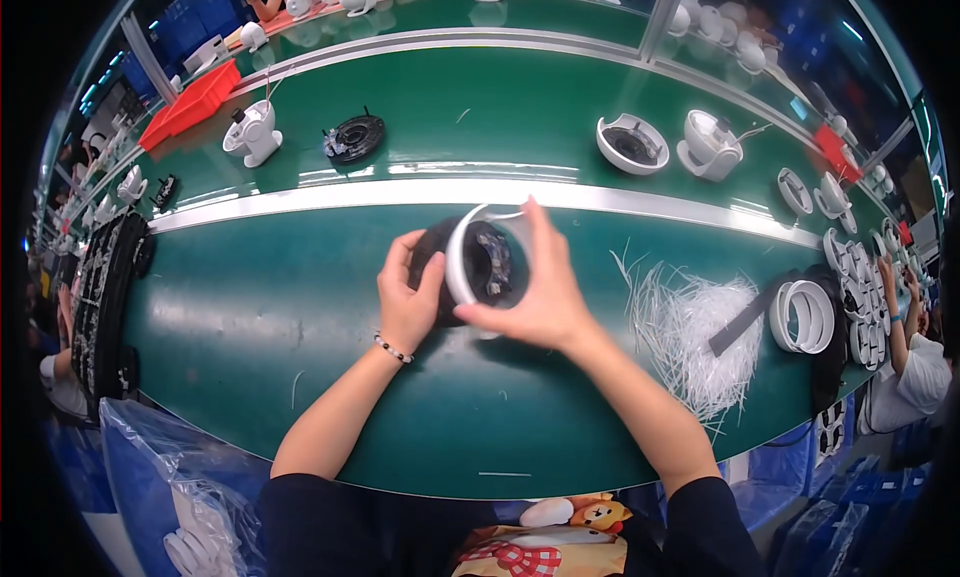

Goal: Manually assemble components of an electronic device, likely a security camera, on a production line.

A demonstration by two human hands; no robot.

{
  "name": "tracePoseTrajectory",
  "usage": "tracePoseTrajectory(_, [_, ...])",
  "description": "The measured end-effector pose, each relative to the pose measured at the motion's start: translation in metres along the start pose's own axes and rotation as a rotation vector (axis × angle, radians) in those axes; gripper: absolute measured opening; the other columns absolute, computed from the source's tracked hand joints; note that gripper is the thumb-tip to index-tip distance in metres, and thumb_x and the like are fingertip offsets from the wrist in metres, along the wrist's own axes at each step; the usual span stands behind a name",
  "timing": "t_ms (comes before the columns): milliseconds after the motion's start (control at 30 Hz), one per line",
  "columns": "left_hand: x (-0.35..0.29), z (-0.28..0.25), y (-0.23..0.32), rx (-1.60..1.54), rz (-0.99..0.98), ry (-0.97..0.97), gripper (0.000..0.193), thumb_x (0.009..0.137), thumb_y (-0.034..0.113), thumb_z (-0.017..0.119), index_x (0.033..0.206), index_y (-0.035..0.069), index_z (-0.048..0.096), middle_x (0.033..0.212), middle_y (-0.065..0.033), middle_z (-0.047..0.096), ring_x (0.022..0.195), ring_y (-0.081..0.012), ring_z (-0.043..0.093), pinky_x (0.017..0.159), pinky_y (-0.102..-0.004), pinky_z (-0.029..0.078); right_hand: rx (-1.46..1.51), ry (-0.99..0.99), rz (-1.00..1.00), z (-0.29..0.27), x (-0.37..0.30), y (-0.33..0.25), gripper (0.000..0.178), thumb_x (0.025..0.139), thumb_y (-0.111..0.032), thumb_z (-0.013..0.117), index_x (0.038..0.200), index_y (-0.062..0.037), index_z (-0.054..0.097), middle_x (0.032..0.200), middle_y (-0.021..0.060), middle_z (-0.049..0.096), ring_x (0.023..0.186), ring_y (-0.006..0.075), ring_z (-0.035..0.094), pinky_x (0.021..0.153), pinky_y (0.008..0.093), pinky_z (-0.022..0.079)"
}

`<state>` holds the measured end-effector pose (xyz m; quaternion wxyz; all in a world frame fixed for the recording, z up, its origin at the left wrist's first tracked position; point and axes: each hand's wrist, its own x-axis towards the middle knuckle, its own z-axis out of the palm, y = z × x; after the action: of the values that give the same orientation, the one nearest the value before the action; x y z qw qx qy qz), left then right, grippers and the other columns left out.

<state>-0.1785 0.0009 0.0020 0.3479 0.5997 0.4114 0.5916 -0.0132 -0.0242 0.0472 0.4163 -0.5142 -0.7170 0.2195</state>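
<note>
Over the middle of the green bench, my left hand [407,302] is closed round a black round housing [430,257], and a small circuit board [495,262] shows inside it. My right hand [550,302], slightly blurred, grips a white plastic ring [457,267] between thumb and fingers. The ring is tilted on its edge in front of the housing's face; whether the two touch I cannot tell. A similar black round part [355,138] and a white shell with a black inside [632,145] lie on the far strip of the bench.
White strips lie heaped [700,342] at right, beside a stack of white rings [802,317]. A rack of black parts [105,307] stands at the left edge. White device bodies [712,145] and a red tray [192,105] sit farther back. Other people work at both sides.
</note>
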Motion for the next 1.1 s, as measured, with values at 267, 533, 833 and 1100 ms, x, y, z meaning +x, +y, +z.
tracePoseTrajectory(267, [0.002, -0.025, 0.035, -1.017, -0.466, -0.336, 0.058, 0.085, 0.043, 0.03, 0.126, 0.001, 0.032, 0.123, -0.0141, 0.042, 0.114, -0.0248, 0.04, 0.097, -0.0396, 0.031, 0.077, 0.079, -0.206, 0.032, 0.006, -0.012, 0.111, 0.047, -0.032, 0.078, 0.129, 0.0036, 0.013, 0.122, 0.024, 0.029, 0.113, 0.0351, 0.031, 0.095, 0.0418, 0.028])
tracePoseTrajectory(533, [0.003, -0.038, 0.019, -1.192, -0.69, -0.368, 0.059, 0.085, 0.052, 0.027, 0.121, 0.007, 0.04, 0.119, -0.0129, 0.045, 0.109, -0.0254, 0.045, 0.093, -0.0394, 0.038, 0.093, -0.024, -0.316, 0.033, 0.013, -0.028, 0.114, 0.044, -0.034, 0.08, 0.13, 0.0036, 0.015, 0.122, 0.0234, 0.031, 0.115, 0.0344, 0.031, 0.096, 0.0404, 0.028])
tracePoseTrajectory(833, [0.008, -0.052, 0.024, -1.169, -0.797, -0.392, 0.056, 0.083, 0.052, 0.03, 0.121, 0.011, 0.04, 0.116, -0.0118, 0.047, 0.106, -0.0273, 0.047, 0.085, -0.0447, 0.043, -0.068, -0.086, -0.388, 0.041, 0.012, -0.041, 0.109, 0.042, -0.039, 0.078, 0.125, 0.0063, 0.023, 0.128, 0.0276, 0.025, 0.117, 0.0402, 0.027, 0.092, 0.0479, 0.028])
tracePoseTrajectory(1100, [0.012, -0.062, 0.026, -1.007, -0.805, -0.35, 0.052, 0.083, 0.049, 0.03, 0.116, 0.01, 0.044, 0.11, -0.0107, 0.051, 0.101, -0.0249, 0.051, 0.082, -0.0414, 0.046, 0.034, -0.099, -0.311, 0.054, 0.017, -0.039, 0.106, 0.044, -0.04, 0.078, 0.124, 0.0054, 0.025, 0.126, 0.0276, 0.026, 0.116, 0.0412, 0.027, 0.093, 0.0482, 0.027])
